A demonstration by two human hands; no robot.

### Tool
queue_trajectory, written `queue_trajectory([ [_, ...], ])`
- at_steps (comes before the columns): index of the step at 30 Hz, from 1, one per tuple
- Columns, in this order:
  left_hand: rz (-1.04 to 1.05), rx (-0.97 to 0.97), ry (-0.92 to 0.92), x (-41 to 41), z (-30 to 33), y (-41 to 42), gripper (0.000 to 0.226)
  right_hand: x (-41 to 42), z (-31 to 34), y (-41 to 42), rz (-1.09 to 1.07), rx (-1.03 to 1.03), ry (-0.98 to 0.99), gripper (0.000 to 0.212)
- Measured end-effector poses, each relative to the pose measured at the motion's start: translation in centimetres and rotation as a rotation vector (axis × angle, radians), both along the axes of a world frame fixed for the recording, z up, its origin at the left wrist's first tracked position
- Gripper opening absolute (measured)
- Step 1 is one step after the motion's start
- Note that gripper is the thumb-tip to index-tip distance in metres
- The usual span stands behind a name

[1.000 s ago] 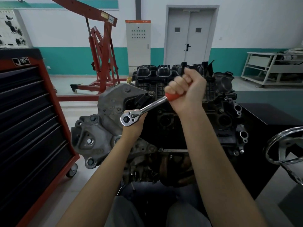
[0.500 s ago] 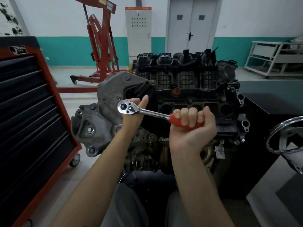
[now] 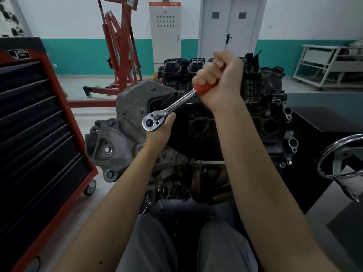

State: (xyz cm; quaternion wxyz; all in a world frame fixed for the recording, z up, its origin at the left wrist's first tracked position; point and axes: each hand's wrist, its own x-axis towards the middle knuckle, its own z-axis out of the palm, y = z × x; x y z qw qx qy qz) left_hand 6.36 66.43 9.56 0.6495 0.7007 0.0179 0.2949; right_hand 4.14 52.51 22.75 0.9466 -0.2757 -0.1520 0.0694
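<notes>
A chrome ratchet wrench (image 3: 170,108) with a red handle slants up to the right in front of a dark car engine (image 3: 261,118). My right hand (image 3: 220,79) grips the red handle in a fist, raised high before the black intake manifold. My left hand (image 3: 162,128) sits under and behind the ratchet head, fingers curled round it, thumb beside the head. What the ratchet head is seated on is hidden by the hand. A grey cast housing (image 3: 119,132) forms the engine's left end.
A red and black tool cabinet on castors (image 3: 39,134) stands close on the left. A red engine hoist (image 3: 119,52) is behind it. A chrome handwheel (image 3: 341,163) juts in at the right. Grey double doors (image 3: 229,26) and a white rack (image 3: 330,65) lie beyond.
My right hand swung the ratchet handle down to low right half a second ago, then back up to high right now. My left hand stayed at the head.
</notes>
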Motion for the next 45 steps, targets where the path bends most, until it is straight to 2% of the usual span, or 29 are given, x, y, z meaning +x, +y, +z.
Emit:
queue_trajectory([
  [3,0.004,-0.05,-0.052,-0.2,-0.1,0.0,0.041,-1.9,-2.7,-0.5,-0.098,0.157,0.015,0.045],
  [6,-0.028,0.019,-0.182,-0.5,0.0,-0.3,0.049,-5.2,-6.8,-0.6,-0.23,0.331,0.037,0.045],
  [10,-0.048,0.027,-0.219,-0.7,0.3,-0.7,0.058,-7.5,-9.5,-0.2,-0.286,0.418,0.065,0.045],
  [14,-0.045,0.057,-0.187,-0.3,0.3,-0.3,0.055,-5.1,-7.2,-1.1,-0.234,0.335,0.003,0.046],
  [18,-0.038,-0.037,-0.126,-0.2,0.0,-0.3,0.047,-1.6,-2.6,-1.1,-0.106,0.134,-0.001,0.047],
  [21,-0.093,0.014,-0.138,-0.6,0.2,-0.4,0.047,0.1,0.3,-0.1,-0.001,-0.012,0.013,0.048],
  [23,-0.12,0.028,-0.153,-1.1,0.4,-0.4,0.046,0.3,1.0,0.3,0.027,-0.041,0.028,0.046],
  [27,-0.081,-0.069,-0.22,-1.2,0.2,-0.3,0.036,-2.1,-1.6,0.1,-0.119,0.153,0.091,0.043],
  [30,0.044,0.073,-0.265,-1.1,0.2,-0.7,0.044,-5.1,-4.9,-0.4,-0.238,0.365,0.156,0.047],
  [33,0.087,0.139,-0.248,-0.9,0.1,-1.0,0.05,-6.6,-6.7,-0.5,-0.286,0.444,0.166,0.05],
  [37,0.079,0.094,-0.218,-0.3,0.1,-0.5,0.057,-5.3,-5.8,-0.6,-0.225,0.355,0.078,0.047],
  [42,0.031,-0.022,-0.185,-0.4,0.0,-0.7,0.044,-1.6,-1.5,-0.4,-0.07,0.097,-0.037,0.046],
  [45,-0.012,0.063,-0.149,-0.8,0.1,-0.8,0.048,-0.2,0.6,0.1,0.02,-0.05,-0.035,0.048],
])
